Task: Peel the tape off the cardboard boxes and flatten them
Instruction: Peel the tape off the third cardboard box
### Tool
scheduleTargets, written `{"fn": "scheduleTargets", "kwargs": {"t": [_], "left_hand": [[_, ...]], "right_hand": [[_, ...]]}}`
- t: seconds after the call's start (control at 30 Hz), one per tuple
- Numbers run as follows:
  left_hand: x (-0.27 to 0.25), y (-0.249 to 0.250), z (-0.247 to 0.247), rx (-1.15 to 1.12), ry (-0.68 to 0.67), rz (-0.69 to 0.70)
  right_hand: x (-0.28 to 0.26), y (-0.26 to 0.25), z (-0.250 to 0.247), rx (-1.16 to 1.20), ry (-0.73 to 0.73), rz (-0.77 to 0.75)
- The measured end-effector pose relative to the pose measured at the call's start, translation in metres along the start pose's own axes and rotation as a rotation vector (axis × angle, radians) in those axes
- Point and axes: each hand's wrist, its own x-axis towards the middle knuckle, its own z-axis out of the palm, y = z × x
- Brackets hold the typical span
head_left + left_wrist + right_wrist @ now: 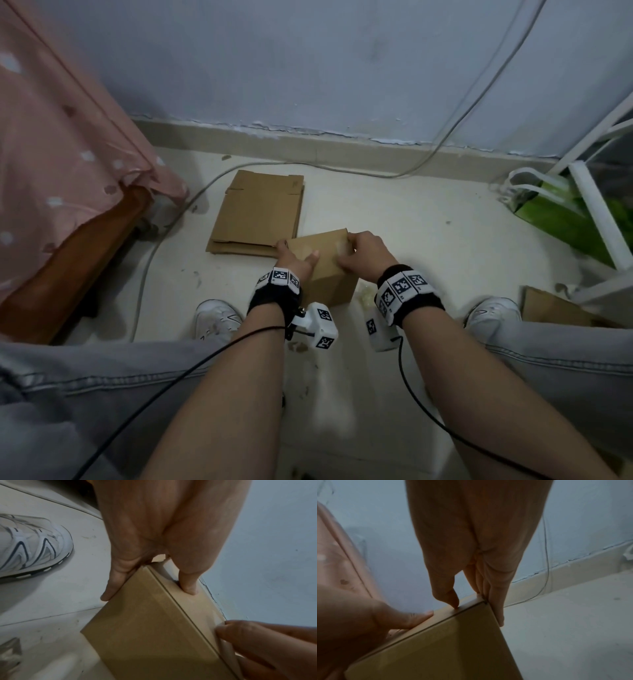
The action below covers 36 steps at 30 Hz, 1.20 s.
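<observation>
A small closed cardboard box (329, 284) stands on the floor between my feet. My left hand (296, 250) grips its left end. The left thumb (188, 586) lies on the top face and the left fingers (111, 588) run down the side of the box (154, 635). My right hand (347, 250) grips the far right corner. There the right thumb (452, 601) presses its tip on the top edge while the right fingers (498, 612) reach down the side of the box (445, 649). A glossy strip of clear tape (205, 609) runs along the top.
A stack of flattened cardboard (257, 212) lies just behind the box. A pink bedsheet (61, 154) hangs at the left, and a grey cable (164, 233) crosses the floor. A green bag (565, 219), a white rack (596, 212) and another cardboard piece (555, 308) are at the right.
</observation>
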Motion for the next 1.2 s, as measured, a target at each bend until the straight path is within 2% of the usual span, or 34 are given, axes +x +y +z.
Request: {"fn": "scheduleTargets", "kwargs": {"t": [0.3,0.53,0.93,1.2], "left_hand": [[-0.003,0.004,-0.002,0.020,-0.023,-0.034],[-0.006,0.005,-0.002,0.025,-0.020,-0.038],[-0.005,0.006,-0.006,0.014,-0.043,-0.045],[-0.004,0.005,-0.006,-0.004,-0.050,-0.040]], "right_hand": [[-0.003,-0.004,0.003,-0.153,0.024,-0.059],[-0.005,-0.007,0.004,-0.168,0.035,-0.065],[-0.014,0.003,0.018,0.068,0.185,-0.047],[-0.016,-0.003,0.028,-0.216,0.260,-0.049]]}}
